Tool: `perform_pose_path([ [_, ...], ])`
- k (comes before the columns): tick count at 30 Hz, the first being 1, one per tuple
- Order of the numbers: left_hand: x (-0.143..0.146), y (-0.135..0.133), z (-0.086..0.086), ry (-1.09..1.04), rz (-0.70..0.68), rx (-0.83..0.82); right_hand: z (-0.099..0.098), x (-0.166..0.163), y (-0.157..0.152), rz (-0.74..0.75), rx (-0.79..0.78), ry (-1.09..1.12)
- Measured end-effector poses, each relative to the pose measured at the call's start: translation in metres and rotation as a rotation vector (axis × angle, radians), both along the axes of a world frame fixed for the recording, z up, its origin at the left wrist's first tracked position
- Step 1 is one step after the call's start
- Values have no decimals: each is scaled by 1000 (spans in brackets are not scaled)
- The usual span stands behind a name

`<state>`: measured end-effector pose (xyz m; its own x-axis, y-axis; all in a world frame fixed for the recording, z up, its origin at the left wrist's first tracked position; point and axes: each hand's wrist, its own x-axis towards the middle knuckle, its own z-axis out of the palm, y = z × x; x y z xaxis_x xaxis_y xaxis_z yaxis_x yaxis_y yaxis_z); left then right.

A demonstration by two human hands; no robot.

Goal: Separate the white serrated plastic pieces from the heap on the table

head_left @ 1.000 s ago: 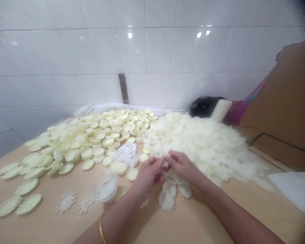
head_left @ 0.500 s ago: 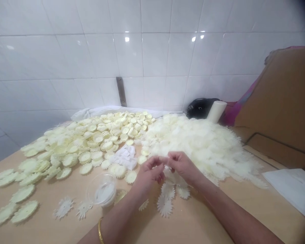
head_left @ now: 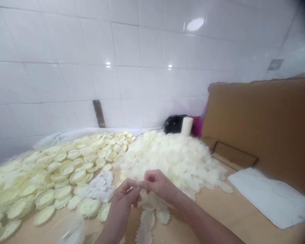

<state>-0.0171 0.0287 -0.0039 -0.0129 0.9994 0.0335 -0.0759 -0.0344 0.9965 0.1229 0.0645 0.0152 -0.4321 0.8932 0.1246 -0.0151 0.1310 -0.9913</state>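
Observation:
My left hand (head_left: 125, 196) and my right hand (head_left: 159, 184) meet fingertip to fingertip at the front of the table. Both are closed in a pinch; whatever lies between the fingers is too small or hidden to make out. Just below them, several thin pale pieces with toothed edges (head_left: 147, 220) lie on the table. Behind my right hand rises a heap of thin, whitish fringed pieces (head_left: 165, 152). To the left spreads a pile of cream, scallop-edged discs (head_left: 66, 167), many in small stacks. A clear plastic tub (head_left: 69, 230) with something white inside stands left of my left forearm.
A crumpled white cloth (head_left: 100, 186) lies between the discs and my hands. At the back are a black bundle (head_left: 175, 123) and a white cylinder (head_left: 186, 126). A large cardboard box (head_left: 259, 125) bounds the right side, with a white sheet (head_left: 269, 196) before it.
The view has turned right and tilted up, so the scene has shifted left and down, with more of the box showing. My hands keep the same pinched pose.

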Motion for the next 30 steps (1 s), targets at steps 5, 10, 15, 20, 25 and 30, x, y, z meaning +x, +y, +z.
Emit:
perform_pose_path([
  [5,8,4,14,34,-14,25,7,8,4,27,-9,110],
  [10,3,11,20,96,89,51,14,23,11,53,21,89],
  [15,-8,16,20,172,229,100,17,40,27,-347,333,-137],
  [20,9,4,11,442,198,276,7,52,40,-660,558,-316],
  [25,26,-6,-3,1054,23,372,-1,63,51,-901,591,-365],
  [30,42,0,-14,1369,-188,241,-6,68,54,-1048,604,-432],
])
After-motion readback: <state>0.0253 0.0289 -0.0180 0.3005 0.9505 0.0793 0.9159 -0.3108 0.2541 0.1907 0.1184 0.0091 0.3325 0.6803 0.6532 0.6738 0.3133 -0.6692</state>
